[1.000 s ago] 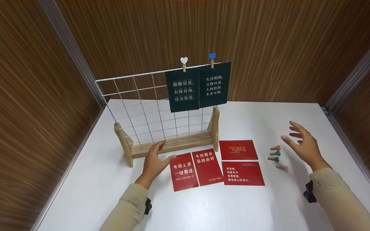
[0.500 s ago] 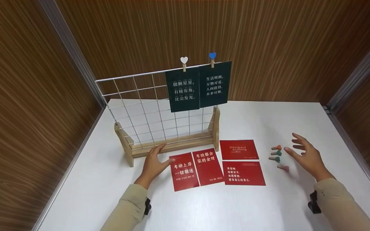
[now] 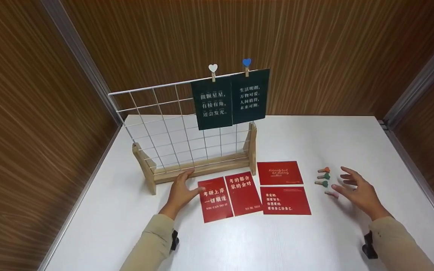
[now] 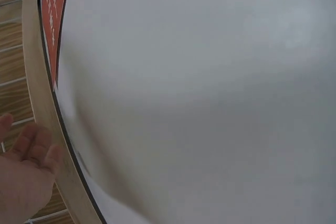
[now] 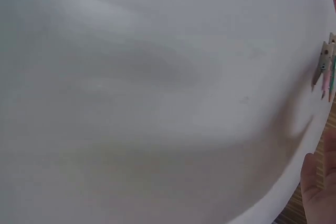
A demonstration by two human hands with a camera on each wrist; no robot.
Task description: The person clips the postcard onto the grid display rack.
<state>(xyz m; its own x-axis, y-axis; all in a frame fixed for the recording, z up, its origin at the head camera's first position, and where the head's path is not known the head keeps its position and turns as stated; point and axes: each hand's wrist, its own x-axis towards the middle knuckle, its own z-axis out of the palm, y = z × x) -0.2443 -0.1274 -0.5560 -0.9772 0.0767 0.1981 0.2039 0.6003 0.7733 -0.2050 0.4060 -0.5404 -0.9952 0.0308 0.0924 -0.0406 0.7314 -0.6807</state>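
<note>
My right hand (image 3: 362, 194) is open and holds nothing, just right of a pink clothespin (image 3: 332, 194); whether the thumb touches it I cannot tell. Beyond that pin lie two green clothespins (image 3: 323, 183) and an orange one (image 3: 324, 170). In the right wrist view several wooden pins (image 5: 324, 64) overlap near the fingers. My left hand (image 3: 181, 194), fingers loosely bent, is at the wooden base (image 3: 202, 170) of a wire grid rack (image 3: 164, 124). Its thumb is by the left edge of a red card (image 3: 215, 207). In the left wrist view the left hand (image 4: 26, 174) holds nothing.
Two dark green cards (image 3: 214, 107) hang from the rack's top wire by a white heart clip (image 3: 213, 68) and a blue heart clip (image 3: 246, 63). Several red cards, one with script lettering (image 3: 280, 173), lie before the rack. Wood-grain walls (image 3: 315, 56) enclose the white table (image 3: 269, 244).
My right hand has come down and nearer to me, from above the clothespins to beside the pink one. My left hand has barely moved. The whole head view has shifted slightly.
</note>
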